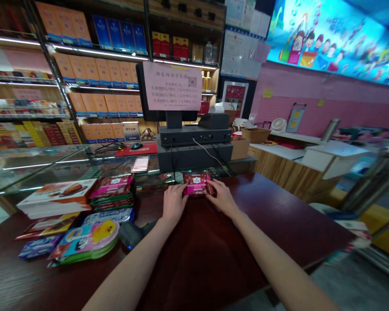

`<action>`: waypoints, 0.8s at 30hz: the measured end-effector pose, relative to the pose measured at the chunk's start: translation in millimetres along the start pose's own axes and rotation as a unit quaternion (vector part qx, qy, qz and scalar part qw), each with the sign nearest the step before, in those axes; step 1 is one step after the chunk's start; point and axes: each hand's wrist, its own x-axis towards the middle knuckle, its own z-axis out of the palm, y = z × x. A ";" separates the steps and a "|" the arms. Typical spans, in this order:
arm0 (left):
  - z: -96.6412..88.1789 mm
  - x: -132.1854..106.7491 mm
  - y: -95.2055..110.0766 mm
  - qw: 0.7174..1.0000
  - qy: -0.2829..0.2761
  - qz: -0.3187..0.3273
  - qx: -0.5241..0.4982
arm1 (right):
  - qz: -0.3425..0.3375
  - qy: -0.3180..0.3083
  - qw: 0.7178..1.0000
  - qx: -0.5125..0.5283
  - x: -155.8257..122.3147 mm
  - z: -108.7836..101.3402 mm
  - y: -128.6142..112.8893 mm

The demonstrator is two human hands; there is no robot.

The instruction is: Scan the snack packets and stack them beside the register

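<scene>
At the far left corner of the bench (294,220) lies a white-and-orange box (56,198). In front of it, towards the left edge, are a brown-and-gold bar (52,225) and a purple packet (40,246). Just right of these, cartoon packs (95,237) with green rims lie one on another, nearer the bench's front edge. A blue packet (113,216) sits behind them, and behind that, beside the box, is a stack (113,190) of pink-and-brown packets, green showing lower down. Next comes a dark scanner (134,235), partly hidden by the left forearm.

The left hand (175,202) has its grip closed on the left end of a pink-and-brown hazelnut packet (197,183). This packet is by the middle of the bench's far edge, label facing the wearer. Behind it stand a monitor (173,119) bearing a pink sign (171,86), and a dark till (194,153). The right hand (225,198) has its grip closed on the packet's right end. Farther right, beyond the bench's far right corner, stands a wood-fronted counter (278,172).
</scene>
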 end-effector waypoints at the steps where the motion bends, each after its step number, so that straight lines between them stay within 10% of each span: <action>1: 2.0 0.8 0.1 1.000 -0.002 -0.001 0.000 | 0.001 -0.003 1.000 -0.001 0.7 0.3 1.7; 24: 20.6 18.1 7.5 0.995 -0.067 -0.030 0.066 | 0.046 -0.070 0.996 -0.028 18.8 5.5 19.5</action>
